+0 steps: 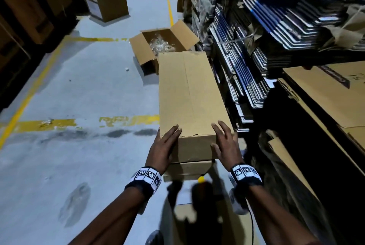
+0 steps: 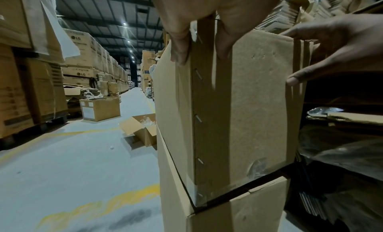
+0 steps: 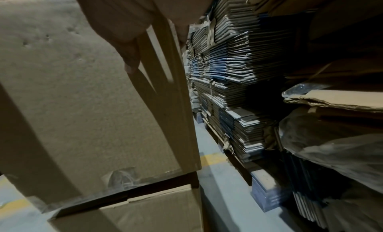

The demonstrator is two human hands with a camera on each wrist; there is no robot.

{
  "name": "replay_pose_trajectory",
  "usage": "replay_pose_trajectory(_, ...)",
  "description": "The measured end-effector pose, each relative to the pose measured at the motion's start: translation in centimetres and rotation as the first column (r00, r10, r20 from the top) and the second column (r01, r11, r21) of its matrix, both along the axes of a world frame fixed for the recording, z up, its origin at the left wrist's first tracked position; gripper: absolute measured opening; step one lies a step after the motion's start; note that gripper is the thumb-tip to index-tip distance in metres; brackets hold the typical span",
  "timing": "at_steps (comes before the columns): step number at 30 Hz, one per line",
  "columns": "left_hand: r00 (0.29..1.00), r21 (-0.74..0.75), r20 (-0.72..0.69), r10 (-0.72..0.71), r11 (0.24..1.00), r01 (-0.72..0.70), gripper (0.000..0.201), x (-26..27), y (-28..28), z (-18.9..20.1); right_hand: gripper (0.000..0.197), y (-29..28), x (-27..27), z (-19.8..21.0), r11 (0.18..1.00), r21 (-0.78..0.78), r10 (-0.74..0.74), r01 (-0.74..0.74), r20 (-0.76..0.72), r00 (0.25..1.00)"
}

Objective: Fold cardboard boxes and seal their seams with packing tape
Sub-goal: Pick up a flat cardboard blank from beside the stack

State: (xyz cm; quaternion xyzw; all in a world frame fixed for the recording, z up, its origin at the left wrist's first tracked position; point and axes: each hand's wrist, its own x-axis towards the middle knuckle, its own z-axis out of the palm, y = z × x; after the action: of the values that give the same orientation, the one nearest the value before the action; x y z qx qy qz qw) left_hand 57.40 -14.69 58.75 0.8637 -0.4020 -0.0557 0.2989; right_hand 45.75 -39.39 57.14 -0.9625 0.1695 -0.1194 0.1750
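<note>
A long closed cardboard box (image 1: 189,90) lies on top of a second box (image 1: 187,167), with a seam running down the middle of its top. My left hand (image 1: 167,140) rests on its near left corner, fingers straight over the top edge. On the near right corner lies my right hand (image 1: 223,138), fingers spread flat. In the left wrist view the box's end face (image 2: 259,104) shows staples and clear tape (image 2: 228,191) along its lower edge, with the left fingers (image 2: 180,43) draped over it. The right wrist view shows my thumb (image 3: 128,43) on the same box (image 3: 72,96).
An open box (image 1: 164,45) with clear plastic inside stands just beyond the stack. Tall stacks of flattened cartons (image 1: 266,47) and large flat cardboard sheets (image 1: 325,96) line the right side. Grey floor with yellow lines (image 1: 128,120) spreads to the left; another box (image 1: 108,0) stands farther off.
</note>
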Motion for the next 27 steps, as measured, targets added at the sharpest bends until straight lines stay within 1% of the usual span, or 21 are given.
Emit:
replay_pose_trajectory(3, 1.000, 0.052, 0.008, -0.003, 0.999, 0.003, 0.113, -0.4, 0.2, -0.5, 0.081, 0.2, -0.7, -0.4, 1.000, -0.007, 0.005, -0.006, -0.041, 0.999)
replay_pose_trajectory(6, 1.000, 0.132, 0.021, -0.012, 0.991, 0.009, 0.115, -0.8, 0.3, -1.1, 0.087, 0.7, -1.8, -0.9, 1.000, -0.007, 0.003, -0.003, -0.074, 0.997)
replay_pose_trajectory(8, 1.000, 0.179, 0.017, -0.021, 0.984, 0.018, 0.115, -0.8, 0.1, -1.4, 0.091, 0.8, -2.3, -0.4, 0.999, -0.039, 0.009, -0.014, -0.123, 0.992)
replay_pose_trajectory(9, 1.000, 0.207, 0.006, -0.024, 0.978, 0.022, 0.112, -0.7, 0.0, -1.4, 0.092, 0.8, -2.4, 0.0, 0.998, -0.051, 0.014, -0.023, -0.171, 0.985)
replay_pose_trajectory(10, 1.000, 0.231, -0.001, -0.025, 0.973, 0.024, 0.103, -0.5, -0.2, -1.3, 0.094, 0.8, -2.4, 0.4, 0.999, -0.045, 0.015, -0.026, -0.232, 0.972)
replay_pose_trajectory(12, 0.999, 0.283, 0.035, -0.012, 0.959, 0.002, 0.078, -1.1, -0.5, -0.2, 0.098, 1.3, -2.9, 1.6, 1.000, -0.008, -0.017, 0.015, -0.314, 0.949)
replay_pose_trajectory(13, 0.998, 0.324, 0.056, 0.018, 0.945, -0.035, 0.073, -1.9, -0.3, 0.6, 0.098, 1.7, -3.4, 2.3, 0.999, -0.008, -0.041, 0.041, -0.336, 0.941)
replay_pose_trajectory(14, 0.996, 0.360, 0.070, 0.055, 0.930, -0.077, 0.073, -3.1, -0.1, 1.7, 0.097, 2.2, -4.3, 3.1, 0.998, -0.014, -0.063, 0.061, -0.357, 0.932)
replay_pose_trajectory(16, 0.986, 0.360, 0.106, 0.126, 0.920, -0.156, 0.074, -6.6, 1.0, 4.3, 0.091, 3.8, -7.1, 5.0, 0.997, -0.025, -0.073, 0.069, -0.373, 0.925)
replay_pose_trajectory(17, 0.983, 0.343, 0.123, 0.139, 0.923, -0.173, 0.074, -9.0, 1.7, 5.9, 0.088, 4.8, -9.0, 6.2, 0.999, -0.018, -0.054, 0.051, -0.355, 0.934)
replay_pose_trajectory(19, 0.977, 0.315, 0.168, 0.134, 0.931, -0.182, 0.074, -14.8, 3.4, 9.1, 0.084, 7.0, -13.8, 8.7, 1.000, -0.001, 0.010, -0.011, -0.302, 0.953)
replay_pose_trajectory(21, 0.963, 0.298, 0.231, 0.136, 0.933, -0.204, 0.073, -21.6, 5.0, 12.3, 0.082, 9.1, -19.3, 11.5, 0.998, -0.008, 0.063, -0.067, -0.267, 0.962)
replay_pose_trajectory(22, 0.959, 0.294, 0.240, 0.149, 0.931, -0.218, 0.072, -25.0, 5.6, 13.4, 0.082, 10.1, -22.1, 12.9, 0.997, 0.001, 0.078, -0.081, -0.253, 0.964)
replay_pose_trajectory(24, 0.954, 0.266, 0.250, 0.165, 0.936, -0.232, 0.071, -31.7, 6.3, 15.0, 0.081, 12.0, -28.0, 15.2, 0.995, 0.025, 0.101, -0.098, -0.201, 0.974)
replay_pose_trajectory(27, 0.953, 0.244, 0.259, 0.156, 0.944, -0.221, 0.073, -38.4, 6.3, 15.5, 0.077, 12.9, -34.2, 17.2, 0.990, 0.056, 0.140, -0.133, -0.133, 0.981)
